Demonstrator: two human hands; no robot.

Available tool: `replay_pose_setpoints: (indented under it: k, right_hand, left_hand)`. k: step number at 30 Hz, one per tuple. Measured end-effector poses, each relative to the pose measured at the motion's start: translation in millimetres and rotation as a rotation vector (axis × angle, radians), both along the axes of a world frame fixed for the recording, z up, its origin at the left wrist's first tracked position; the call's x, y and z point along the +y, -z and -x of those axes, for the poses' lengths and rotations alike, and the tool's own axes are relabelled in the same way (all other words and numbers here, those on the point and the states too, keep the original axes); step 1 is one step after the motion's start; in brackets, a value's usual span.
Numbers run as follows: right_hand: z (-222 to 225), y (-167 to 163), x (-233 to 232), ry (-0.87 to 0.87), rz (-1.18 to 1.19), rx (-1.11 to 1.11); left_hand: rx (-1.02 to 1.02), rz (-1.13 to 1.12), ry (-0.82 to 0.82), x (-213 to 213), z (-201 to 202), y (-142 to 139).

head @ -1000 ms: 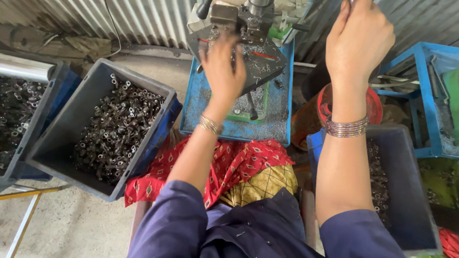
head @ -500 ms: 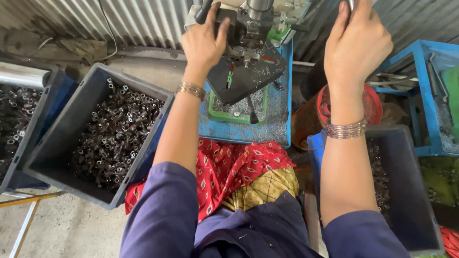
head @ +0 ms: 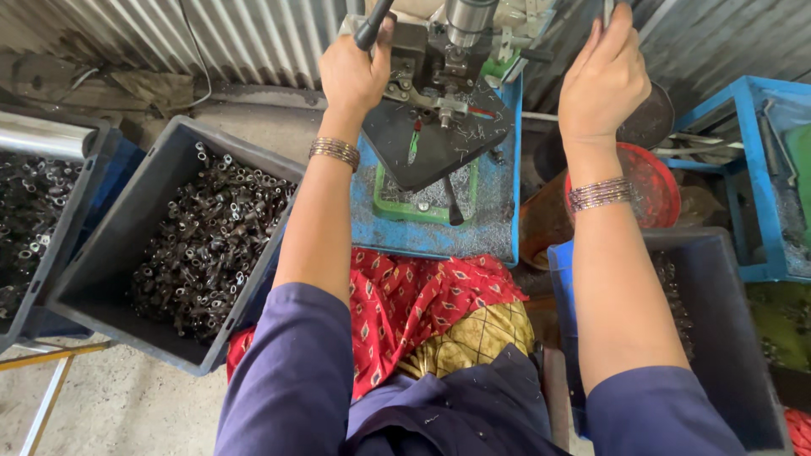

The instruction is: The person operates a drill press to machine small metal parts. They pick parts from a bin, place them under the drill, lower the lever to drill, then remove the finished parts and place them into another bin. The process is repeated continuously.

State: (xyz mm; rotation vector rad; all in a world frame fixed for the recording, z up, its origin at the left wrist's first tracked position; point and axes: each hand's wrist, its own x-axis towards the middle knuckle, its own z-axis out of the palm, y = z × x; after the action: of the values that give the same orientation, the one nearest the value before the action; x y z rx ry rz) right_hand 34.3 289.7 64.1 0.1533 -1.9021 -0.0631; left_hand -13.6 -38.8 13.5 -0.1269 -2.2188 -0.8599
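Observation:
My left hand (head: pixel 353 74) is closed around a black-knobbed lever on the left side of a small bench drilling machine (head: pixel 448 59). Reaching up at the top of the view, my right hand (head: pixel 604 80) grips the machine's feed handle, most of which is out of frame. The spindle (head: pixel 466 21) hangs over a dark work plate (head: pixel 435 143) strewn with metal shavings. The machine stands on a blue table (head: pixel 435 232). Both wrists wear bangles.
A dark crate (head: pixel 110 279) full of small metal tube parts (head: pixel 211 245) sits at my left, with another crate (head: pixel 42 211) of parts further left. A dark bin (head: pixel 726 338) stands at my right, a red tub (head: pixel 655 181) behind it, and blue frames (head: pixel 752 194) beyond. Corrugated sheet wall behind.
My left hand rose from the work plate up to the black-knobbed lever and closed on it. My right hand stayed on the handle at the top.

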Motion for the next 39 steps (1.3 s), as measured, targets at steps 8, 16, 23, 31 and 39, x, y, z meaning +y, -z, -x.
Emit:
replay_pose_setpoints:
  k: [8,16,23,31,39]
  right_hand:
    - [9.8,0.6,0.4,0.038,-0.013,0.018]
    - [13.6,4.0,5.5,-0.021,0.005,0.003]
    - [20.4,8.1,11.1,-0.087,0.016,0.023]
    - [23.3,8.4,12.1,-0.080,0.019,0.039]
    - [24.7,4.9,16.9,-0.108,0.022,0.047]
  left_hand:
    - [0.007,-0.002,-0.008,1.9,1.7,-1.5]
    - [0.019,0.002,-0.034,5.5,5.5,2.7]
    - [0.005,-0.002,-0.045,11.2,3.2,1.2]
    - [0.054,0.064,-0.065,14.5,-5.2,-6.0]
    - [0.069,0.079,-0.068,19.9,-5.5,-7.1]
